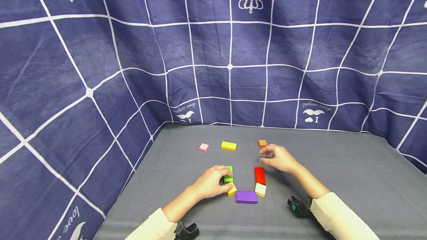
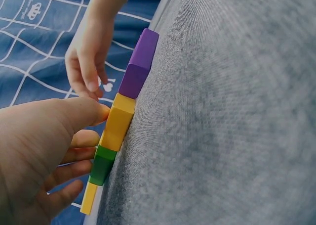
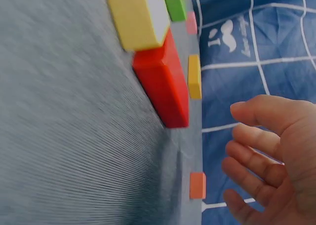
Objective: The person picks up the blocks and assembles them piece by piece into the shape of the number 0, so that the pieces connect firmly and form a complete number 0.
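My left hand [image 1: 211, 181] lies over a green block [image 1: 228, 180] and a small yellow block [image 1: 232, 189], fingers loosely bent. Its thumb touches the yellow block [image 2: 118, 122] in the left wrist view, while the other fingers are spread beside the green block [image 2: 102, 165]. A purple block [image 1: 246, 197] lies flat just right of the yellow one. Farther right, a red block [image 1: 260, 176] meets a pale yellow block [image 1: 260, 190] at its near end. My right hand [image 1: 281, 159] hovers beyond the red block with relaxed fingers, holding nothing, close to an orange block [image 1: 262, 143].
Toward the back of the grey tabletop [image 1: 160, 180] lie a long yellow block [image 1: 228, 146] and a small pink block [image 1: 204, 147]. A blue curtain [image 1: 213, 47] with white lines hangs behind the table and along its left side.
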Demonstrator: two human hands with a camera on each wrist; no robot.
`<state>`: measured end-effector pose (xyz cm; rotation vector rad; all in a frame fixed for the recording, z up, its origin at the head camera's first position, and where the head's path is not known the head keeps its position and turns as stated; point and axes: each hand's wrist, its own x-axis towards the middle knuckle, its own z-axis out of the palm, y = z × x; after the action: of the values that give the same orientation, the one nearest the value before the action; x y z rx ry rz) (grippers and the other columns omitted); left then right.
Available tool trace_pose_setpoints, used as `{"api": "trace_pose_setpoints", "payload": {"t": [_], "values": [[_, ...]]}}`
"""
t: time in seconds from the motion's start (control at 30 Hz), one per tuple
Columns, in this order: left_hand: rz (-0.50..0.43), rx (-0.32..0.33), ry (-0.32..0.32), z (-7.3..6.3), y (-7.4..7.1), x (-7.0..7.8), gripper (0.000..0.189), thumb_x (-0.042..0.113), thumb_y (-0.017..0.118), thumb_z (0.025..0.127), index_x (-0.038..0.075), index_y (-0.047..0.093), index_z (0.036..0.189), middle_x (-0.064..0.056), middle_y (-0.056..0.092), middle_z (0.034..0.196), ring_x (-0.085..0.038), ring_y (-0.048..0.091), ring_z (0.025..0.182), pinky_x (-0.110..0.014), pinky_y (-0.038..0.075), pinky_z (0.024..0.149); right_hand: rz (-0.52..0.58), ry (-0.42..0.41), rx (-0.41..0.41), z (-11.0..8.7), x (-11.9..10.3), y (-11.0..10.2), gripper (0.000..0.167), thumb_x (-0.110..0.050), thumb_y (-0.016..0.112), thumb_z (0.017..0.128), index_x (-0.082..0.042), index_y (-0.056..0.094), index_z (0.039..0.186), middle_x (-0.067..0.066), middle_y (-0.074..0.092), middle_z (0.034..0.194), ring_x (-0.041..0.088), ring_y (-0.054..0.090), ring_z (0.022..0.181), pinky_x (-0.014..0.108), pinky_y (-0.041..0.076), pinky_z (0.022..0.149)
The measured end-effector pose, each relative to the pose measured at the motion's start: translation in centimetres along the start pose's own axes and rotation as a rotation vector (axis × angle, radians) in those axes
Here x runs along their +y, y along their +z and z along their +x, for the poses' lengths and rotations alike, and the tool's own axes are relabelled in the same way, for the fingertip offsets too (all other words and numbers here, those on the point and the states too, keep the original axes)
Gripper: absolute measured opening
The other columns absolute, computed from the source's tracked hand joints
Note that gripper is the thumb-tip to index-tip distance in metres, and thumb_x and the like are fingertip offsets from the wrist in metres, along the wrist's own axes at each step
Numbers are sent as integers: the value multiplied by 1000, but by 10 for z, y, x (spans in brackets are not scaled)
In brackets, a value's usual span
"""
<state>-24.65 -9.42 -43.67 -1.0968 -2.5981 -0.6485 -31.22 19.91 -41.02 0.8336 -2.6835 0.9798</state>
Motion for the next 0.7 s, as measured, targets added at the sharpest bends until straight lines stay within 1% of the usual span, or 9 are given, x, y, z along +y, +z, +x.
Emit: {"api": "trace_pose_setpoints", "payload": {"t": [0.17,0.27,0.53,0.7], "values": [[2,1,6,0,1,0,19,22,75,80,12,70,96,4,65,95,-12,59,91,-24,47,83,-26,45,10,15,8,-2,21,-14,75,80,-1,70,97,6,67,93,26,60,89,41,48,77],[2,-1,5,0,1,0,20,22,75,80,12,70,96,3,65,96,-12,59,91,-24,47,83,-22,78,11,22,12,-3,20,-14,74,80,-1,70,95,7,66,92,27,61,89,43,48,78],[1,-1,0,-1,-1,1,19,22,75,81,12,69,96,3,64,95,-12,58,90,-23,46,82,-15,106,44,41,19,-2,21,-11,71,80,3,69,96,11,68,89,28,63,84,40,47,76],[4,-7,-9,0,-2,1,20,22,75,81,12,70,97,1,65,98,-12,59,93,-23,46,84,-59,133,61,51,24,2,21,-10,69,79,4,69,95,14,68,87,31,63,85,43,47,77]]}}
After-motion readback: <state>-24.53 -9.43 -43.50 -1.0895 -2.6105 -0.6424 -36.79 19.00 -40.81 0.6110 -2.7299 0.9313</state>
